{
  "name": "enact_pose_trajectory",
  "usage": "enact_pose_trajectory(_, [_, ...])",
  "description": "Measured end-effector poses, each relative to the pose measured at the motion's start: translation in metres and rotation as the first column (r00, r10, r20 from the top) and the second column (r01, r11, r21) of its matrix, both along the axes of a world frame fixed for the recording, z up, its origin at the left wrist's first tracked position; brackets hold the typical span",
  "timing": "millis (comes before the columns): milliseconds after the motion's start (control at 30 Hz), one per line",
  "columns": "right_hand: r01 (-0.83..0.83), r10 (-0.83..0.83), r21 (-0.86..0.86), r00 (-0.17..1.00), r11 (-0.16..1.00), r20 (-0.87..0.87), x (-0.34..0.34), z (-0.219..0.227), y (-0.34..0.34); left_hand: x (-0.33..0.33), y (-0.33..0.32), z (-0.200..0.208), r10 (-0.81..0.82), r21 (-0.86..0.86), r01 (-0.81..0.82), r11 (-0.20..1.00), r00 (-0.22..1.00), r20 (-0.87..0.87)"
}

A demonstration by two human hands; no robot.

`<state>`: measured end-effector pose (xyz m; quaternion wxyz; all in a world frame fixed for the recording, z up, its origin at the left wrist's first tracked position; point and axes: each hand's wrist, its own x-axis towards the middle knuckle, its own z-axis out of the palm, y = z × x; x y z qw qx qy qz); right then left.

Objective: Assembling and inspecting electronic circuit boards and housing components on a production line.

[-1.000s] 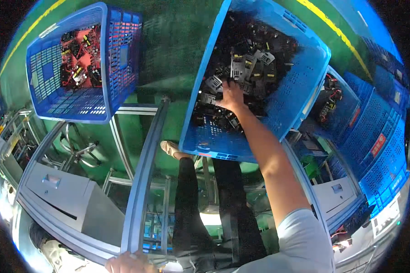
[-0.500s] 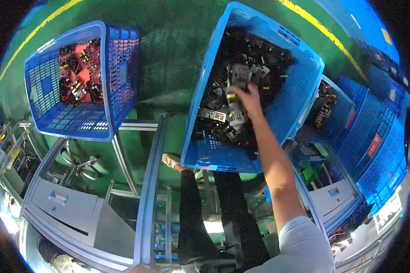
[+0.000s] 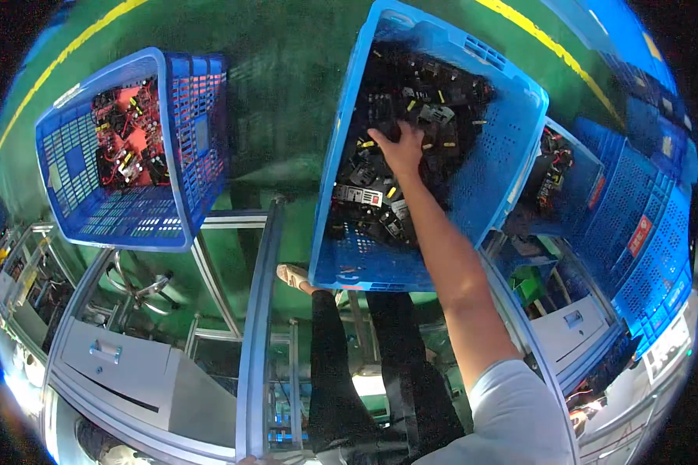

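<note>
My right hand (image 3: 401, 150) reaches into a large light-blue plastic crate (image 3: 333, 147), thumb and fingers spread apart. It is over a heap of black box-like parts (image 3: 380, 105), some with yellow pieces and silver-grey plates; nothing shows in its grasp. Close below it lies a black part with a pale printed plate (image 3: 359, 195). Just a sliver of my left hand (image 3: 250, 460) shows at the lower edge, by the aluminium rail (image 3: 256, 341), and its fingers are mostly hidden.
A dark-blue slatted basket (image 3: 174, 147) with red and black wired parts stands at the left. Behind the right arm are another bin with wired parts (image 3: 554, 170) and stacked blue crates (image 3: 636, 225). Metal frames with a white drawer unit (image 3: 112, 364) flank my legs.
The grey-and-black part in my right hand has been let go among the heap, and the fingers have spread. My left hand has slipped lower, nearly out of the picture.
</note>
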<state>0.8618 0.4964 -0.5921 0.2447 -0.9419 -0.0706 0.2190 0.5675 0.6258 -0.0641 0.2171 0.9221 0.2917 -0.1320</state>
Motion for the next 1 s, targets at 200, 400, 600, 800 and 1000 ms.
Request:
enact_pose_trajectory(200, [0.001,-0.035,0.188,0.984,0.982,0.177,-0.01,0.008,0.022,-0.012,-0.011,0.009,-0.029,0.049,0.042,0.998,0.97,-0.24])
enact_pose_trajectory(400, [-0.134,0.116,0.138,0.984,0.981,0.132,-0.005,0.02,0.029,0.006,-0.002,0.005,0.093,0.034,-0.089,0.995,0.982,-0.165])
enact_pose_trajectory(600, [-0.275,0.275,0.001,0.961,0.961,-0.012,0.019,0.013,0.036,0.004,-0.001,0.003,0.091,-0.006,-0.092,0.996,0.992,-0.085])
enact_pose_trajectory(800, [-0.275,0.269,-0.051,0.958,0.96,-0.097,0.023,0.01,0.036,-0.002,-0.005,0.003,0.118,-0.007,-0.119,0.993,0.991,-0.061])
enact_pose_trajectory(1000, [-0.261,0.261,0.085,0.965,0.962,0.014,0.017,0.041,0.002,-0.012,-0.011,-0.002,0.077,0.043,-0.079,0.996,0.996,0.049])
